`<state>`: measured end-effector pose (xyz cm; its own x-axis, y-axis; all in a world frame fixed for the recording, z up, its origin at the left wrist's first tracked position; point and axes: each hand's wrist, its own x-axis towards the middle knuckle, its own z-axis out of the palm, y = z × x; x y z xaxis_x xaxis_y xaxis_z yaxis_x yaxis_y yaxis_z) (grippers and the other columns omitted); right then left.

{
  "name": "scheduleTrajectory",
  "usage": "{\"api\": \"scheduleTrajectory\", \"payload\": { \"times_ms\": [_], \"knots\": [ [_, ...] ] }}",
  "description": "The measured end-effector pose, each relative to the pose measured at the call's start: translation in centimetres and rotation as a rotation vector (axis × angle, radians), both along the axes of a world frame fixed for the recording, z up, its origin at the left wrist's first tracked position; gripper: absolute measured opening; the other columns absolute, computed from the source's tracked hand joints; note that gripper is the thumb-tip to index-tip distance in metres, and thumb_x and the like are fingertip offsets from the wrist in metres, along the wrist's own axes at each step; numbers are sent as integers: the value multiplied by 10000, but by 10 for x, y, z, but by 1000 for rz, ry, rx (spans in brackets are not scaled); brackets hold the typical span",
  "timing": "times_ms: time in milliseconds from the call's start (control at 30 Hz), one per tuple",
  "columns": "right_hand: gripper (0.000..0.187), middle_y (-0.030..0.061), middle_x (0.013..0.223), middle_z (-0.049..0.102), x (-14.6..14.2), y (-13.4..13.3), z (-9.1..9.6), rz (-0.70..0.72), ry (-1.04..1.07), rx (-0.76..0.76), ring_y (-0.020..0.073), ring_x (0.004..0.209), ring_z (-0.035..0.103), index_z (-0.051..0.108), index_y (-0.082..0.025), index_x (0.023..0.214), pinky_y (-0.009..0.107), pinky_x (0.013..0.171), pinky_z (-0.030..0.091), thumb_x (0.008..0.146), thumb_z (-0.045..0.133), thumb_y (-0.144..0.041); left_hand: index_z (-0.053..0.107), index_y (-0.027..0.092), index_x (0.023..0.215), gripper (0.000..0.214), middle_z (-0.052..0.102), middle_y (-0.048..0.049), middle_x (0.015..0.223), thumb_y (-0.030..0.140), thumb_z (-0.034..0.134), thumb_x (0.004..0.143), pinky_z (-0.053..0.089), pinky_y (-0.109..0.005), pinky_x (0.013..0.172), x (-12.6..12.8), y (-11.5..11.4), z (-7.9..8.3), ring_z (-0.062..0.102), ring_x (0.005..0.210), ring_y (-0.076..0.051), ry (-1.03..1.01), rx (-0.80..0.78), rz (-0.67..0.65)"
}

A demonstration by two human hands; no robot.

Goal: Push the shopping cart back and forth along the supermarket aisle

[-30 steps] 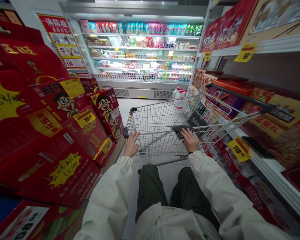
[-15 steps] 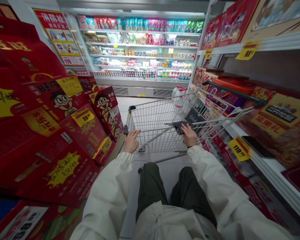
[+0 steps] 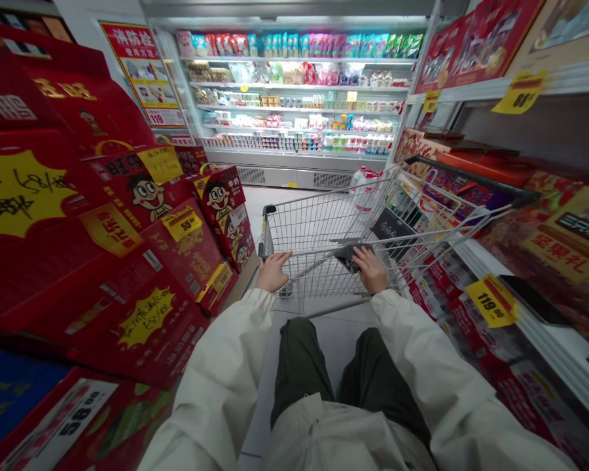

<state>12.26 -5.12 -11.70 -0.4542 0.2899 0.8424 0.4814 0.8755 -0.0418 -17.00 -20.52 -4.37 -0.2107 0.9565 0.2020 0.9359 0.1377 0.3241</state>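
My left hand (image 3: 273, 271) rests curled over the near rail of a wire shopping cart (image 3: 319, 229), at its left end. My right hand (image 3: 370, 269) grips the same rail beside a dark grey handle piece (image 3: 346, 256). Pale jacket sleeves cover both forearms, and dark green trousers show below them. A black flap (image 3: 391, 226) sits inside the cart. Through the mesh, white bottles (image 3: 366, 190) stand beyond the far right side; the wires partly hide them.
Stacked red gift boxes (image 3: 127, 261) with yellow price tags line the left. Boxed goods fill a white shelf (image 3: 535, 320) on the right. A lit refrigerated display (image 3: 294, 98) stands at the aisle's far end. The tiled floor (image 3: 336, 347) runs beneath the cart.
The whole scene has shifted slightly right in view, and the far display looks a little nearer. Both hands stay on the cart rail.
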Motion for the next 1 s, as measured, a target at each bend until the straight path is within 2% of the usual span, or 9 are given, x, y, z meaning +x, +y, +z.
{"api": "scheduleTrajectory", "payload": {
  "times_ms": [100, 167, 267, 333, 500, 700, 767, 900, 1000],
  "knots": [
    [453, 82, 1344, 611, -33, -24, -20, 169, -133, -38, 174, 1392, 412, 672, -190, 1180, 439, 1151, 397, 933, 316, -57, 463, 274, 1435, 790, 507, -43, 1457, 92, 539, 670, 81, -573, 1218, -4, -1, -3, 414, 1373, -301, -3, 8, -18],
    [482, 76, 1344, 612, -54, -36, -33, 209, -175, -61, 173, 1384, 423, 673, -193, 1192, 432, 1142, 411, 930, 299, -41, 440, 279, 1449, 802, 499, -39, 1466, 95, 549, 677, 78, -542, 1227, -12, -2, -8, 398, 1391, -291, -2, 11, -28],
    [528, 59, 1356, 603, -75, -46, -46, 197, -199, -78, 176, 1385, 422, 645, -194, 1255, 421, 1140, 416, 917, 284, -10, 395, 262, 1472, 832, 367, -69, 1555, 127, 599, 677, 72, -599, 1205, -26, -5, -16, 248, 1463, -350, 15, 15, 39],
    [560, 45, 1385, 577, -85, -48, -51, 171, -209, -85, 181, 1396, 406, 609, -199, 1310, 415, 1151, 402, 908, 280, 12, 417, 232, 1455, 821, 290, -96, 1588, 149, 629, 666, 126, -615, 1193, -35, -7, -21, 143, 1482, -395, 22, 19, 90],
    [551, 55, 1404, 554, -104, -47, -63, 61, -207, -180, 200, 1376, 438, 595, -205, 1329, 432, 1151, 397, 915, 312, 23, 505, 231, 1383, 738, 489, -70, 1440, 138, 597, 657, 245, -503, 1208, -45, -10, -27, 206, 1474, -353, 27, 53, 39],
    [532, 63, 1324, 625, -110, -52, -90, 71, -270, -267, 189, 1296, 535, 650, -205, 1255, 416, 1104, 452, 884, 355, 37, 488, 250, 1394, 760, 479, -37, 1449, 141, 567, 646, 262, -496, 1206, -46, -14, -29, 202, 1477, -323, 2, 62, 5],
    [557, 59, 1322, 628, -110, -56, -90, 72, -249, -248, 181, 1288, 542, 639, -208, 1273, 395, 1104, 451, 873, 348, 47, 485, 242, 1397, 761, 463, -35, 1464, 143, 563, 646, 262, -493, 1206, -46, -15, -30, 178, 1483, -325, -10, 59, 2],
    [543, 47, 1372, 583, -119, -62, -73, 85, -189, -174, 189, 1341, 485, 611, -203, 1313, 375, 1133, 416, 899, 349, 33, 474, 239, 1407, 773, 427, -19, 1497, 141, 571, 647, 248, -486, 1212, -44, -18, -31, 139, 1488, -346, -41, 42, 12],
    [520, 41, 1351, 601, -127, -61, -67, 91, -208, -180, 192, 1316, 513, 639, -206, 1278, 367, 1110, 443, 908, 360, 30, 479, 241, 1404, 775, 426, -20, 1500, 132, 578, 644, 228, -486, 1220, -41, -20, -30, 141, 1490, -342, -52, 45, 19]
  ]
}}
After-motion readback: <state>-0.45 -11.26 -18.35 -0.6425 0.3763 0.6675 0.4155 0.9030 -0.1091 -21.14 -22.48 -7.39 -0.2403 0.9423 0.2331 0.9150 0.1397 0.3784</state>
